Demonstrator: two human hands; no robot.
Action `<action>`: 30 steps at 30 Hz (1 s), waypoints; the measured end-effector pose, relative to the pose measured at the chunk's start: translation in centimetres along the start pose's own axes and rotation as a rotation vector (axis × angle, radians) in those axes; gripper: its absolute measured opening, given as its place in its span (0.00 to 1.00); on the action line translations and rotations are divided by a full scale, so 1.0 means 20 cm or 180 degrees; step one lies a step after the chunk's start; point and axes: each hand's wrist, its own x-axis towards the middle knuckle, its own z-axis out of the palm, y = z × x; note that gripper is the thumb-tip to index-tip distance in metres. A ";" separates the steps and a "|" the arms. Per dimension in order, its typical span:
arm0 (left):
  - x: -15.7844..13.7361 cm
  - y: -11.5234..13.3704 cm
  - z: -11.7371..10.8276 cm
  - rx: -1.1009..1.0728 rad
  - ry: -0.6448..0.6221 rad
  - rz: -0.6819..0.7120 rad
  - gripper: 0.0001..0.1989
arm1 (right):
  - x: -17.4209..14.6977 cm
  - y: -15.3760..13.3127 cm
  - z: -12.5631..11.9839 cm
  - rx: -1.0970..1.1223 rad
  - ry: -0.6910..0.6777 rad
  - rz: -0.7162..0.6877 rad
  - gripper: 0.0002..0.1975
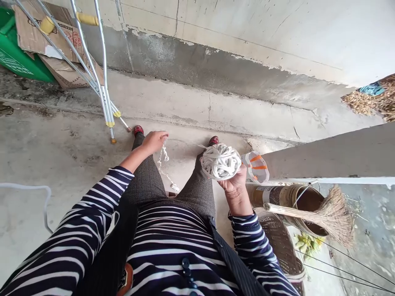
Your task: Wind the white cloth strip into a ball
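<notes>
A large ball of thick white yarn rests in my right hand, whose fingers curl round it from below and the right side. A short loose end sticks out at the ball's upper left. My left hand is closed in a pinch in front of my left leg. From its fingertips hangs a thin white knotted cord, dangling between my legs down to a small bunched knot. Whether the cord joins the ball does not show.
Metal crutches lean at the upper left before cardboard boxes and a green bin. To the right are a white-and-orange container, a bucket, a straw broom and a woven basket. A wall runs across the top.
</notes>
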 end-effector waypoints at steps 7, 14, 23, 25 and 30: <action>-0.16 0.35 0.26 -0.2105 -0.1412 0.0304 0.26 | 0.04 0.07 0.01 -0.0579 -0.0589 0.0574 0.45; -0.16 0.33 0.13 -0.1674 -0.1052 0.0360 0.19 | 0.03 0.05 -0.04 -0.0731 -0.0702 0.0615 0.40; -0.21 0.45 -0.17 -0.1727 -0.0357 0.0386 0.16 | 0.18 0.05 -0.11 -0.1853 0.0044 0.0193 0.23; -0.26 0.45 -0.20 -0.1804 -0.0461 0.0298 0.15 | 0.23 0.04 -0.14 -0.2055 0.0426 -0.0253 0.21; -0.37 0.34 -0.22 -0.1851 -0.1050 0.0145 0.14 | 0.31 -0.03 -0.21 -0.1994 0.1561 -0.1359 0.23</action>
